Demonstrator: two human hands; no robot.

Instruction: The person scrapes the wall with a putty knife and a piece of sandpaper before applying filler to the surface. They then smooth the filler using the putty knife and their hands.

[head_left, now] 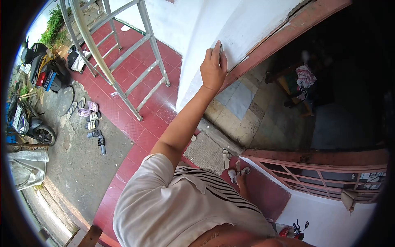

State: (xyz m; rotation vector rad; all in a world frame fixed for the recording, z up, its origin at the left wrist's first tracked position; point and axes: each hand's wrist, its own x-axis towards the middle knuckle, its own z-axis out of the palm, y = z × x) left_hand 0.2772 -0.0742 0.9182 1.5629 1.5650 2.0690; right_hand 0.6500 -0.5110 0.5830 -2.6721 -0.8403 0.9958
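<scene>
My left hand (213,68) is raised at the end of an outstretched arm, close against the white wall (242,29) beside the doorway. Its fingers are closed around a small, dark, thin piece (221,48); only an edge of it shows between the fingers and thumb, and its kind cannot be made out. Just to the right of the hand runs the worn pink door frame (263,53), with a ragged edge where it meets the wall. My right hand is out of sight.
A metal stepladder (144,45) stands on red tiles (135,68) at left. Below the wall lie a doormat (205,152) and a raised doorstep (220,133). Sandals (94,119) and motorbikes (31,119) are farther left. Through the doorway is a dark room; a barred window (312,177) is lower right.
</scene>
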